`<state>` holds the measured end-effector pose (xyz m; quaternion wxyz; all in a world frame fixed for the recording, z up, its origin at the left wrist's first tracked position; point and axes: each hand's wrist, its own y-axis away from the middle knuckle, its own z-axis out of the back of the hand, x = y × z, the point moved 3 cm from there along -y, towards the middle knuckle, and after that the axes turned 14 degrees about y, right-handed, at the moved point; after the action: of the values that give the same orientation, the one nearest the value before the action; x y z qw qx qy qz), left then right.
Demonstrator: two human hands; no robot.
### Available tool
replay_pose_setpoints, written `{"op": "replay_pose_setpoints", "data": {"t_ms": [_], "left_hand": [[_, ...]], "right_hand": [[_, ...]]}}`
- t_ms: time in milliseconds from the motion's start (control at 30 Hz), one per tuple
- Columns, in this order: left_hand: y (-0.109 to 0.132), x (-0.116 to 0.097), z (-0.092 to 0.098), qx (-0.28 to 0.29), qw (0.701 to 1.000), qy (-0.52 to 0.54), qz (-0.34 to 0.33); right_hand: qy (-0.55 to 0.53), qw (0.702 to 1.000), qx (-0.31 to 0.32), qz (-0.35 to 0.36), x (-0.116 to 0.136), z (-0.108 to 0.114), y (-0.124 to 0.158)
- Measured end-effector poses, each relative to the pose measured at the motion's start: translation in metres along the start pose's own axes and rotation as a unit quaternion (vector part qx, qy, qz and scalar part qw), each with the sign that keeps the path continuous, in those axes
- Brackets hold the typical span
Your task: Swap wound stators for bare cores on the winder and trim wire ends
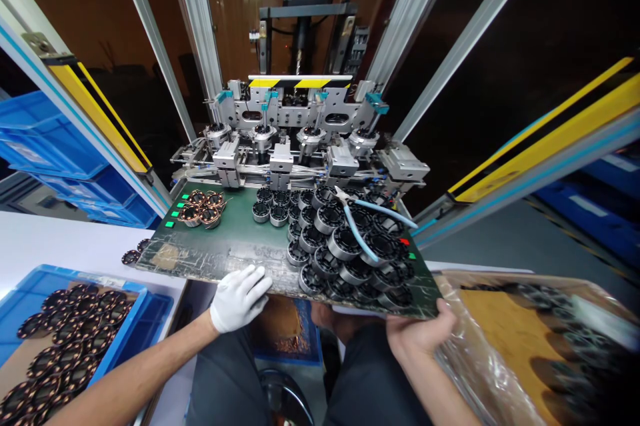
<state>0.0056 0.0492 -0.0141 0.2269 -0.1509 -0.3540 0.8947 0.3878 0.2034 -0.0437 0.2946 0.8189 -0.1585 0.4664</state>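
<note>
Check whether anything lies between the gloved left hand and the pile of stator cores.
Nothing visible does: only bare green board separates the left hand from the stator cores. Blue-handled cutters lie on top of the pile, farther back.

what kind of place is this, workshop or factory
Most likely a factory assembly station for motor parts: a four-head machine flanked by yellow guard bars, rows of metal stators on the green board the right hand grips, and a blue crate of copper-wound cores.
</note>
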Motion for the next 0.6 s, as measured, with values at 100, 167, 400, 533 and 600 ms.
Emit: {"op": "replay_pose_setpoints", "data": {"t_ms": [100,167,400,533,600], "left_hand": [[0.0005,0.0001,-0.0004,0.004,1.000,0.000,0.000],[0.0013,0.0004,-0.0011,0.006,1.000,-0.001,-0.001],[0.0023,0.0016,-0.0017,0.006,1.000,-0.002,0.002],[0.0007,0.0006,-0.0005,0.000,1.000,0.001,-0.004],[-0.0002,0.0003,0.0000,-0.002,1.000,0.002,-0.003]], "right_hand": [[0.002,1.000,0.001,0.002,0.0000,0.0004,-0.0016],[0.002,1.000,0.002,0.001,0.0001,0.0006,-0.0027],[0.011,1.000,-0.001,0.005,0.0006,-0.0004,-0.0010],[0.013,1.000,0.000,0.007,0.0012,-0.0018,0.0006],[0.010,1.000,-0.001,0.009,0.0014,-0.0020,0.0008]]}}
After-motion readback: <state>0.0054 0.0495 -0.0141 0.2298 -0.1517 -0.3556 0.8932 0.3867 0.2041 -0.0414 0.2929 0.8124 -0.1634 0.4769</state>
